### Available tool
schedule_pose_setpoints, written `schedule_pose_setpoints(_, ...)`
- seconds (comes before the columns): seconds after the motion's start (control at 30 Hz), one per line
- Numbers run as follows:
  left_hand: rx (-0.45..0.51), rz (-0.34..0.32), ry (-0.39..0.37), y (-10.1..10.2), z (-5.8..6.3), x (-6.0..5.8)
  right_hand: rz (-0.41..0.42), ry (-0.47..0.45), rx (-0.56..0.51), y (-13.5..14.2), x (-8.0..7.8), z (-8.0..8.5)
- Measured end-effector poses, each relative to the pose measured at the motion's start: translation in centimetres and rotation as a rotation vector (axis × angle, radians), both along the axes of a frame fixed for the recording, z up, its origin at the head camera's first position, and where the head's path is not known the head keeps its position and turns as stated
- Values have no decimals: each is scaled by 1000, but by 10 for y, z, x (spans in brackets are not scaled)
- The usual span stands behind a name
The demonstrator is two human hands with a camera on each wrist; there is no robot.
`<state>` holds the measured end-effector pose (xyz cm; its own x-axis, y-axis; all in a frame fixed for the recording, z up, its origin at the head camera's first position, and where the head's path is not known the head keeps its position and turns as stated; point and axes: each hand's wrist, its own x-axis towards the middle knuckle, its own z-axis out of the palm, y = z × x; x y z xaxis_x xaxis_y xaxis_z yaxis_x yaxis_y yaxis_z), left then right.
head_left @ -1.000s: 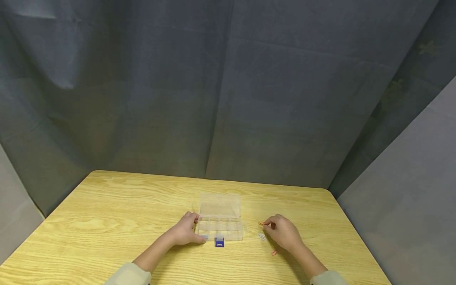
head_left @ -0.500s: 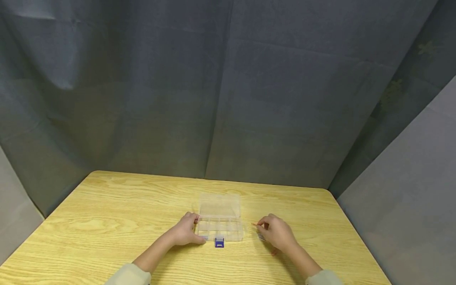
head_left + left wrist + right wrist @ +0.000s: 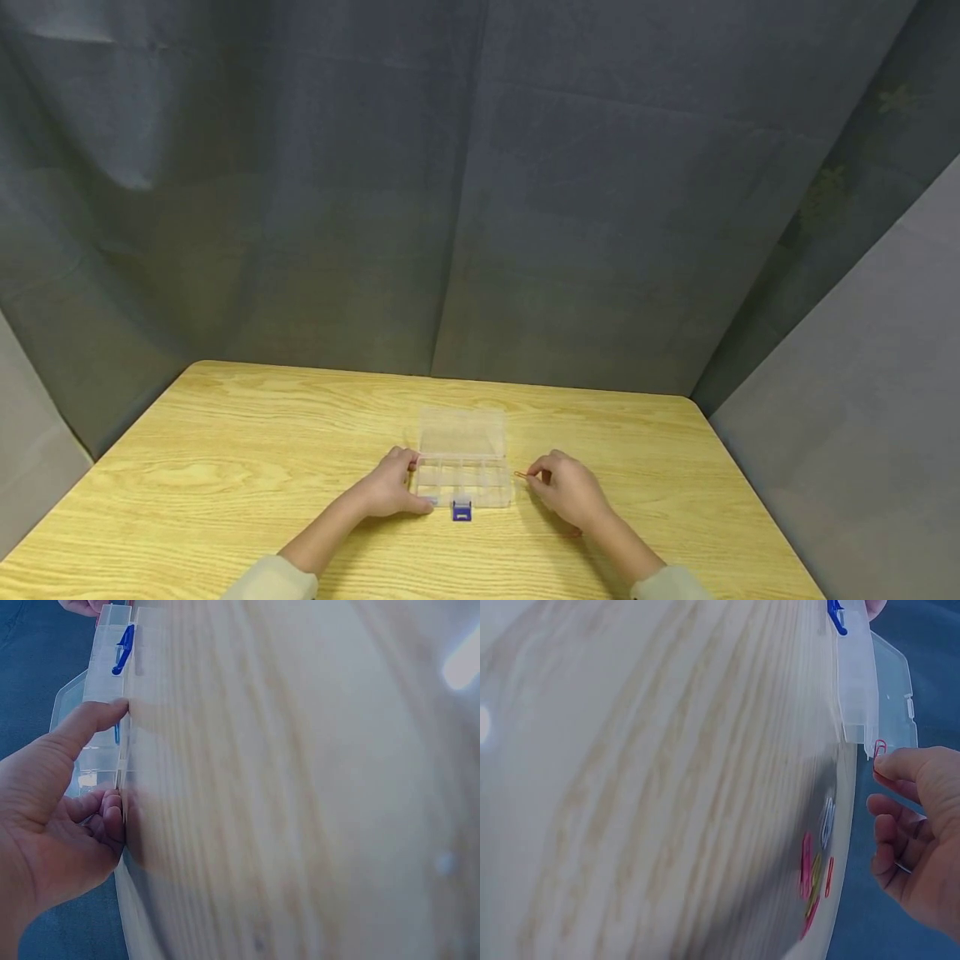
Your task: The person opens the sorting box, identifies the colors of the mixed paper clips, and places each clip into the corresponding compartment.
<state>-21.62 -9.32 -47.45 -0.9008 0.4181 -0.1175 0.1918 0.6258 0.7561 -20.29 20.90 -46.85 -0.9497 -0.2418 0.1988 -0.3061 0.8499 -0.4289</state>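
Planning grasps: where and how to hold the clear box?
Grip the clear box by its left end, from the left, as the left hand does: that short side looks easy to span, while the blue latch juts in front, the open lid extends behind.

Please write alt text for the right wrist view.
A right hand pinches a red paper clip near an open clear plastic box. More paper clips, pink, red, yellowish and white, lie on the wooden table.

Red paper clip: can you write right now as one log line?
right hand: pinches red paper clip | left hand: grips clear box | lid: open
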Motion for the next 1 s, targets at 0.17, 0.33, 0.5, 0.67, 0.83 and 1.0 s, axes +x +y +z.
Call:
schedule_pose_setpoints(0.17,-2,-9,7,-1,0,-1,10,-2,1,-4,-1,1)
schedule_pose_setpoints(0.33,-4,-14,7,-1,-1,-2,20,9,4,-10,0,3)
schedule_pose_setpoints(0.5,-3,-8,2,-1,-1,-1,44,28,8,-16,0,3)
schedule_pose_setpoints(0.67,-9,-8,13,-1,-1,-1,43,23,5,-19,-1,3)
schedule_pose_setpoints(0.83,-10,-7,11,0,-1,-1,49,18,5,-22,-2,4)
schedule_pose_setpoints(1.0,-9,-10,14,-1,-1,-1,68,6,-7,-26,-2,6)
